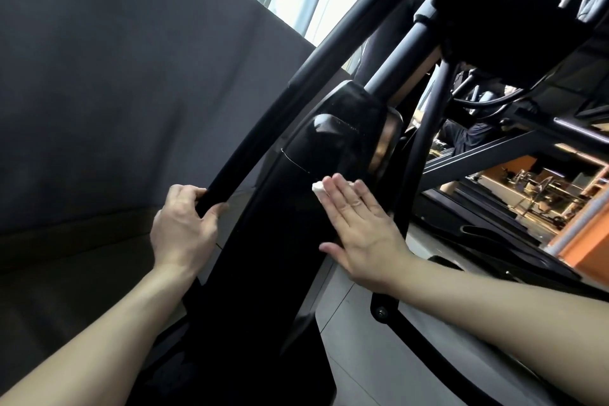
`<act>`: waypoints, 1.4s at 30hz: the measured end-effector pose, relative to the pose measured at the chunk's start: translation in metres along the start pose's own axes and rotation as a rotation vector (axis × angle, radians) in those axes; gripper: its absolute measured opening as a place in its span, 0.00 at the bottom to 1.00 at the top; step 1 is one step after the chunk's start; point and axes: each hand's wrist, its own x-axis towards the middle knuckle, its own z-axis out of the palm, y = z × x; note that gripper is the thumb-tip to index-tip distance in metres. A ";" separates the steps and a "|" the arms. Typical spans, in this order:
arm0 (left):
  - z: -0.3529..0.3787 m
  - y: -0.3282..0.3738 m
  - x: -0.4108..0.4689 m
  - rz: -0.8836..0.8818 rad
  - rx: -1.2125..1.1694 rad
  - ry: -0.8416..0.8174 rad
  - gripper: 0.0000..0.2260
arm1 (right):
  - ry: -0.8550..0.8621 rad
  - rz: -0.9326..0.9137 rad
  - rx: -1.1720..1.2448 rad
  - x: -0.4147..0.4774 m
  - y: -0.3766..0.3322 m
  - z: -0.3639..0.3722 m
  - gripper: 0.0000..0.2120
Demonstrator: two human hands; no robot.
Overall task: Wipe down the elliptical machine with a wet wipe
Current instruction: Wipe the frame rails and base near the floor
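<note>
Fingers [346, 201] of right hand [365, 234] straight and flat, pressing wet wipe [317, 187] onto black housing [280, 257] of elliptical machine [405, 53].

Wipe mostly hidden under the fingertips, one white corner showing at centre of frame; left hand [184, 227] curled round slanted handle bar [263, 115], left of centre; housing's long axis runs from lower centre up toward upper right, surface continuing above the fingertips and below the palm; right hand is the nearer to it; judgement: next stroke should follow that axis.
</note>
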 end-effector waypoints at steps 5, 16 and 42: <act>0.001 -0.001 0.000 0.009 0.027 -0.010 0.12 | 0.072 0.177 -0.103 0.064 0.040 -0.026 0.38; -0.004 0.002 0.002 0.005 0.018 -0.018 0.11 | -0.138 -0.127 -0.114 0.090 -0.016 -0.008 0.40; 0.000 -0.004 0.001 0.018 -0.018 -0.033 0.12 | -0.069 -0.049 -0.007 0.029 -0.051 0.017 0.42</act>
